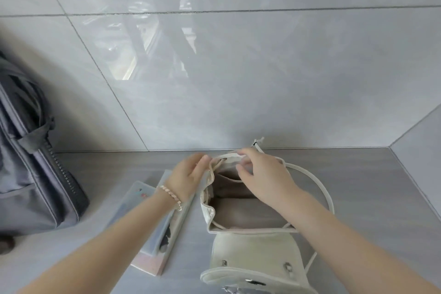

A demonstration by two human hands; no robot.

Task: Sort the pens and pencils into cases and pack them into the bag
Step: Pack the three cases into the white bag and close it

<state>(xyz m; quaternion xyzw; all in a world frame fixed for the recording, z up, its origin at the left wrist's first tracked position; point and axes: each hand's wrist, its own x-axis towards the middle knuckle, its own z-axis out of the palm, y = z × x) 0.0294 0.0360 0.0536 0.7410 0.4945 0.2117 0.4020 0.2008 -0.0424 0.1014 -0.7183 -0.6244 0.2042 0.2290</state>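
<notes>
1. Worktop point(358, 186): grey, set against a tiled wall. It carries every item below.

2. Grey bag point(28, 174): large, at the far left edge of the view, well apart from both hands. It plays no part in the step in hand.

3. White bag point(207, 212): stands directly in front of the person with its flap folded down toward them and its mouth facing up. The visible part of the lining shows no case inside.

4. Cases: two flat cases lie side by side on the worktop, just beside the white bag on the person's left. The inner case point(177, 227) is next to the bag wall; the outer case point(137, 198) lies beyond it. Their long axes run away from the person, roughly parallel to the bag's side. The contents cannot be made out.

5. Left hand point(188, 176): fingers nearly straight, touching the left rim of the bag mouth and holding nothing. Its forearm crosses above both cases.

6. Right hand point(265, 174): fingers and thumb appear to pinch the far rim, keeping the mouth spread.

Judgement: the left hand is nearer the cases and should lift the inner case first. The case then needs to be tipped end-down to enter the mouth.
</notes>
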